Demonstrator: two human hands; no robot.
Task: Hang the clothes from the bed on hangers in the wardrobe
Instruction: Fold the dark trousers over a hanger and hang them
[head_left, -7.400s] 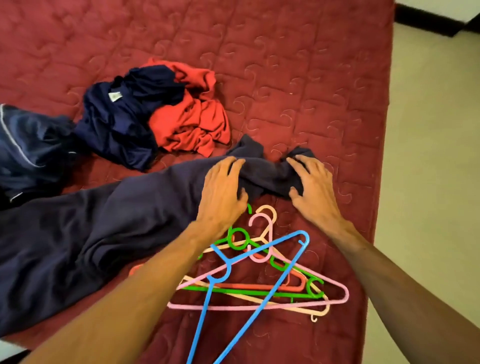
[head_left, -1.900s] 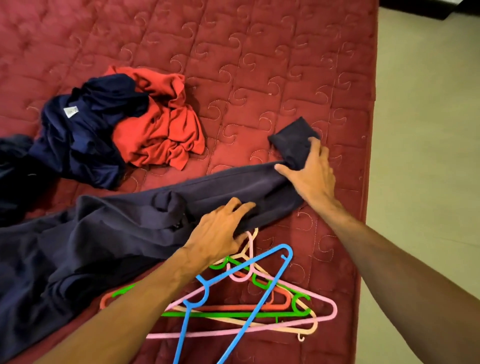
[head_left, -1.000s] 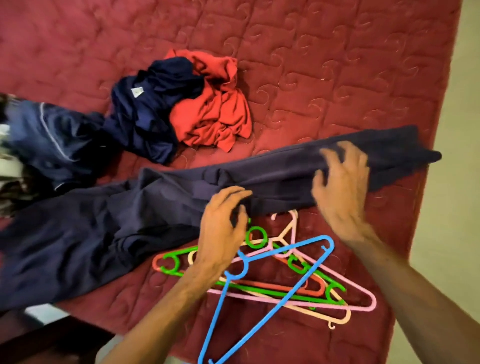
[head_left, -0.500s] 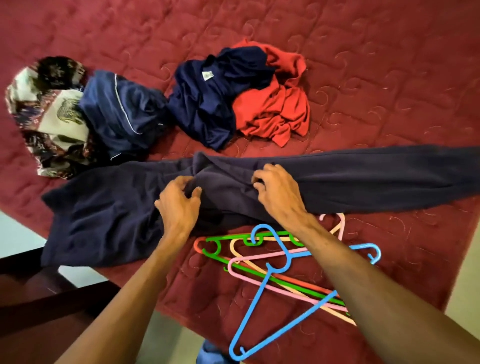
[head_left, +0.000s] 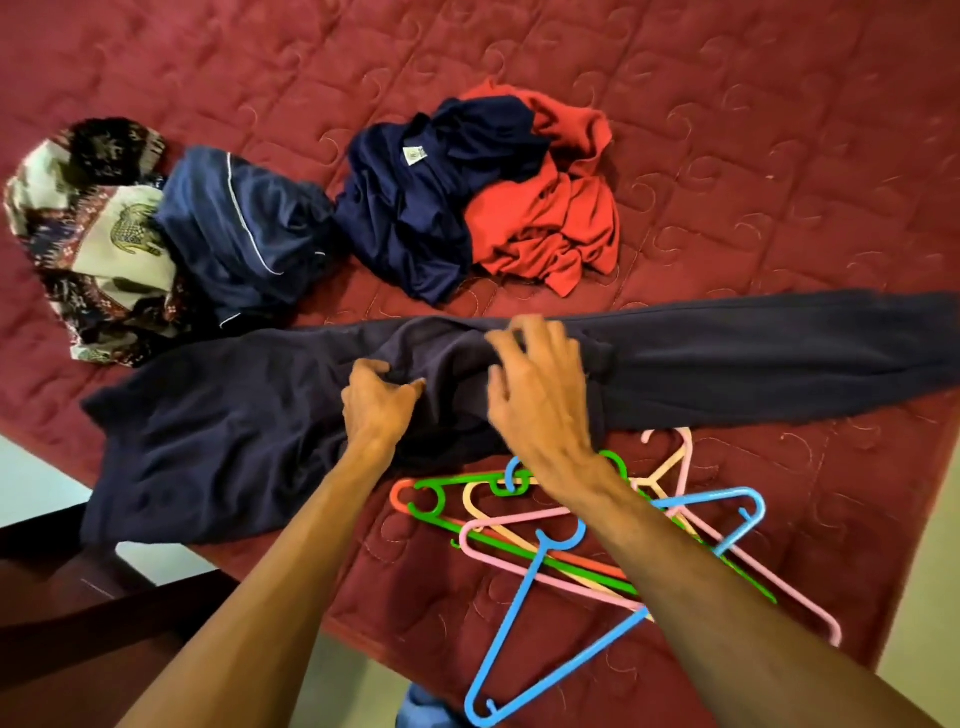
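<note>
**Left hand**: fingers curled, pinching a raised fold near the middle of the dark navy trousers.

**Right hand**: fingers spread over the same garment, just beside the left. Blur hides whether it presses the cloth or hovers above it.

**Position of the garment.** The trousers lie stretched across the bed, the broader end toward the left edge and the legs running together to the right.

**Surroundings.** A tangle of plastic hangers lies at their near edge, with a blue hanger uppermost. Farther back lie four crumpled items:
- a navy shirt
- a red garment touching the shirt
- a blue piped garment
- a patterned cloth

**Handling, as judged.** The trousers appear soft, limp and fairly light, neither slippery nor fragile, so they will sag from any single grip. The best hold is probably with both hands at mid-length, so the legs can be doubled over a hanger's bar. The hangers look interlocked and may need separating first.
</note>
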